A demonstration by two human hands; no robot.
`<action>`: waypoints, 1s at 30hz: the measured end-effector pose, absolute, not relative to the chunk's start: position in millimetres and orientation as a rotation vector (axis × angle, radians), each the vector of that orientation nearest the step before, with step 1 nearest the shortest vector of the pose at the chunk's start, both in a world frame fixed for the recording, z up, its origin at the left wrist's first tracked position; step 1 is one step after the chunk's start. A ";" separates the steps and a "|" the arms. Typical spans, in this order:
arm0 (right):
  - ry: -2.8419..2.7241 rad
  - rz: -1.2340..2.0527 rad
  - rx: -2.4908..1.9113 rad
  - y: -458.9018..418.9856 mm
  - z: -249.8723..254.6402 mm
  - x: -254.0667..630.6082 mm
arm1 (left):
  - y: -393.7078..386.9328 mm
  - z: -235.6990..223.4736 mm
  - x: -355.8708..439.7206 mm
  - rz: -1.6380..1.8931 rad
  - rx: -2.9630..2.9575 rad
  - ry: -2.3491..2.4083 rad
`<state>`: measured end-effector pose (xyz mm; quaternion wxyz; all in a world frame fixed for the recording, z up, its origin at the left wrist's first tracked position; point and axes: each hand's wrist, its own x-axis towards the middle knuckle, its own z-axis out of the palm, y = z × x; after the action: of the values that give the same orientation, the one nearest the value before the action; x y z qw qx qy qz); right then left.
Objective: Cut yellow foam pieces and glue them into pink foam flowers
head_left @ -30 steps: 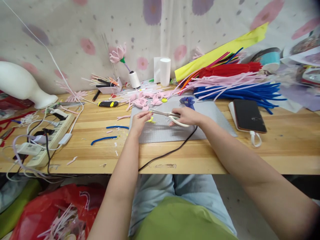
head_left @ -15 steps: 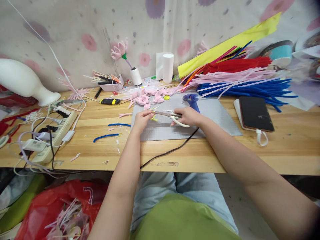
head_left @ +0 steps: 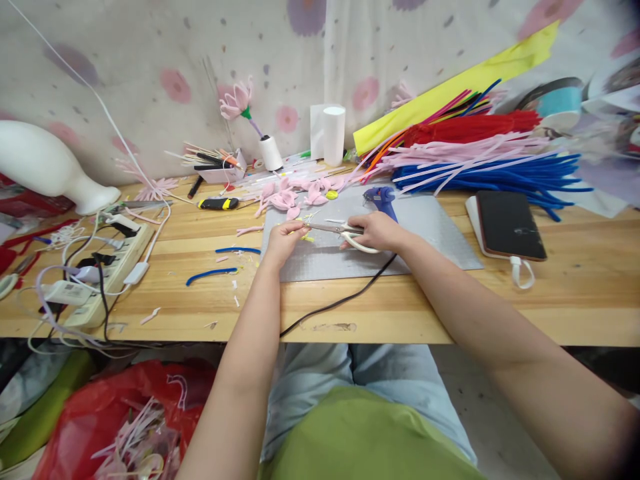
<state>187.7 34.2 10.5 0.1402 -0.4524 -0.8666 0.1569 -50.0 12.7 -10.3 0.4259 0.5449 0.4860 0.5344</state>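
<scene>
My right hand (head_left: 376, 232) grips a pair of scissors (head_left: 354, 240) with white handles, the blades pointing left. Its blade tips reach the fingertips of my left hand (head_left: 286, 240), which is closed in a pinch. What the left fingers hold is too small to make out; thin whitish strands and bits of yellow show beside them. Both hands are over a grey mat (head_left: 320, 267). Pink fuzzy petal shapes (head_left: 285, 199) lie just beyond the left hand. Behind the right hand rests a blue glue gun (head_left: 383, 200), its black cord running to the table's front edge.
Blue pipe cleaners (head_left: 490, 179), with pink and red bundles, lie at the back right. A phone (head_left: 513, 225) rests on the right side. Left are a power strip (head_left: 110, 273) with tangled cords and a utility knife (head_left: 219, 204). A pink flower (head_left: 237, 101) stands in a white spool.
Both hands stay in nearly the same place, with the scissors still at the left fingertips. The whole view has shifted very slightly.
</scene>
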 end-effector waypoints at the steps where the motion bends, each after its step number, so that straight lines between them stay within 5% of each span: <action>1: -2.500 0.436 -1.299 34.4 10.1 187.5 | 13.0 -10.6 -50.4 1.339 1.357 1.218; 20: -1.912 0.667 -1.403 33.6 1.4 184.0 | 10.4 -5.7 -45.3 1.331 1.162 1.365; 30: -1.641 0.766 -1.335 34.5 -16.6 180.6 | 3.9 -16.1 -16.7 1.305 1.648 1.590</action>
<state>180.6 34.5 -16.6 0.4313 -0.5353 -0.6582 0.3071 -16.7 3.9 -16.1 0.2502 0.6053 0.5840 0.4795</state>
